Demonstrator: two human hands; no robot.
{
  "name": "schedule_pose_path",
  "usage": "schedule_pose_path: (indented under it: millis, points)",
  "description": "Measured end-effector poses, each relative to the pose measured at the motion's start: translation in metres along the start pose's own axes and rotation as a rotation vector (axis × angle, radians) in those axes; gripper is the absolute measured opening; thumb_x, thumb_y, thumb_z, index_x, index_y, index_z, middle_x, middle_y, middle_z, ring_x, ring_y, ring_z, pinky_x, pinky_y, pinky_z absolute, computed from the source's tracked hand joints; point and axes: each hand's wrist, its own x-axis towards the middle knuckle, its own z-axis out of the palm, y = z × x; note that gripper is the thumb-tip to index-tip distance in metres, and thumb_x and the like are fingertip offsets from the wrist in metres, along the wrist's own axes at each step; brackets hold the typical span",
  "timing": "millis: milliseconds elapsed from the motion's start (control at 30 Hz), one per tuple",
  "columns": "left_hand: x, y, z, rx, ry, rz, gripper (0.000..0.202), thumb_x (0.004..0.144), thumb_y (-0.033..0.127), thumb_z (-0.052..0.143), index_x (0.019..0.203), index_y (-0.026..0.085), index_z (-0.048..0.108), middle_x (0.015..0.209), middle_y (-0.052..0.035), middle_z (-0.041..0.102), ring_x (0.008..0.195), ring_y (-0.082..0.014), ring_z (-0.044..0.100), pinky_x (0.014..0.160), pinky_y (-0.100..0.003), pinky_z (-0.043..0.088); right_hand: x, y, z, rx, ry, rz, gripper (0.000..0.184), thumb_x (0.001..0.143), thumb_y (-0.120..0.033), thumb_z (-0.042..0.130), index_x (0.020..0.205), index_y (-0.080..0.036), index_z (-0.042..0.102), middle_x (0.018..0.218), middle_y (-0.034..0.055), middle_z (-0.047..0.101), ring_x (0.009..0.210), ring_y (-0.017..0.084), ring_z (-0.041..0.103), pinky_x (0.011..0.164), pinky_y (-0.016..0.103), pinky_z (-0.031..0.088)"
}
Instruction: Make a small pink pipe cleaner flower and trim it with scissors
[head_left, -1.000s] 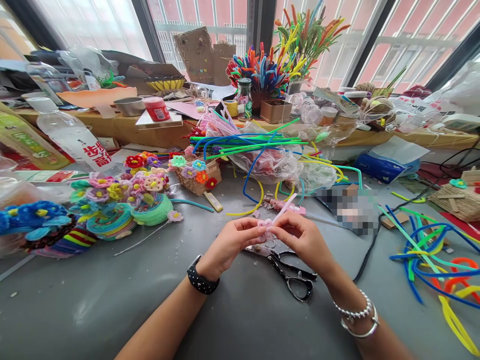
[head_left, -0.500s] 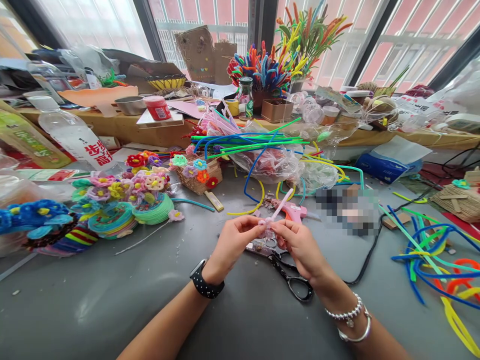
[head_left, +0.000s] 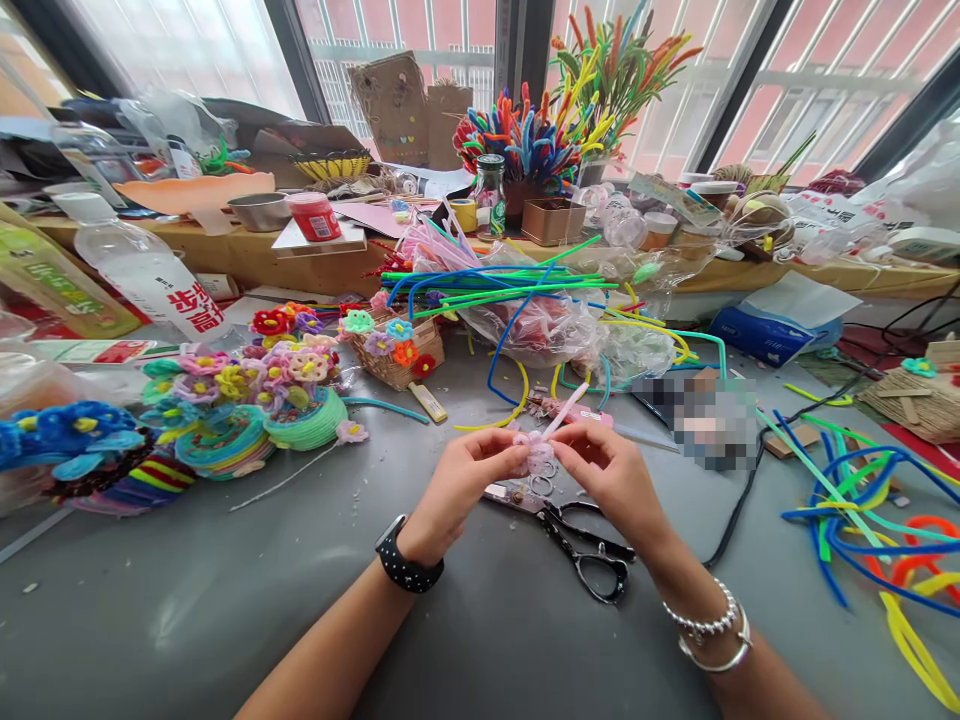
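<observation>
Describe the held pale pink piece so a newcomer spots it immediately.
Over the grey table, find the left hand and right hand, close together near the black-handled scissors. Pinched between them is the pale pink piece, a looped cluster with one straight strip angling up. Unlike the scissors, it is held.

Both forearms are bare, as are the left hand and the right hand. The left wrist carries a watch with a silver-edged, rounded rectangular case on a wide black band dotted in white. On the right wrist sit two silver-coloured pieces: a bracelet of small round shiny beads with a little hanging charm, its shape too small to make out, and, nearer the elbow, a smooth, slim, polished bangle.
</observation>
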Motion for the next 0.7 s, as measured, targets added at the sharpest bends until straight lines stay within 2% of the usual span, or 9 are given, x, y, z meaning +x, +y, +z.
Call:
schedule_pose_path:
  millis: [133,233,500,700]
  points:
    - [0.0,-0.001,0.0,-0.069,-0.059,-0.027,0.02,0.062,0.025,0.068,0.077,0.013,0.064,0.074,-0.0018,0.062,0.068,-0.0092,0.056,0.069,-0.022,0.046,-0.001,-0.003,-0.007,-0.354,0.019,-0.439,0.015,0.077,-0.015,0.052,0.088,-0.019,0.061,0.085,0.0053,0.055,0.073,0.014,0.051,0.065,0.027,0.044]
    - [0.001,-0.002,-0.001,-0.08,-0.082,-0.032,0.019,0.062,0.025,0.068,0.076,0.013,0.064,0.074,-0.0017,0.062,0.068,-0.009,0.056,0.069,-0.022,0.046,-0.002,0.0,-0.006,-0.489,0.023,-0.61,0.019,0.079,-0.011,0.05,0.092,-0.019,0.06,0.082,0.0058,0.055,0.077,0.015,0.053,0.071,0.029,0.044]
    - [0.001,-0.004,0.0,-0.065,-0.081,-0.035,0.02,0.06,0.026,0.069,0.075,0.013,0.064,0.073,-0.0008,0.062,0.067,-0.0095,0.057,0.07,-0.024,0.047,-0.002,0.006,-0.005,-0.718,0.064,-0.781,0.016,0.078,-0.008,0.051,0.089,-0.016,0.059,0.079,0.0068,0.057,0.072,0.015,0.053,0.064,0.027,0.045]
    - [0.002,-0.007,0.0,0.049,-0.021,0.054,0.021,0.061,0.027,0.067,0.075,0.013,0.063,0.07,-0.0004,0.063,0.064,-0.0096,0.058,0.068,-0.024,0.048,-0.004,0.01,-0.001,-0.849,0.073,-0.863,0.017,0.078,-0.007,0.05,0.092,-0.015,0.056,0.083,0.0075,0.06,0.07,0.015,0.052,0.062,0.026,0.044]
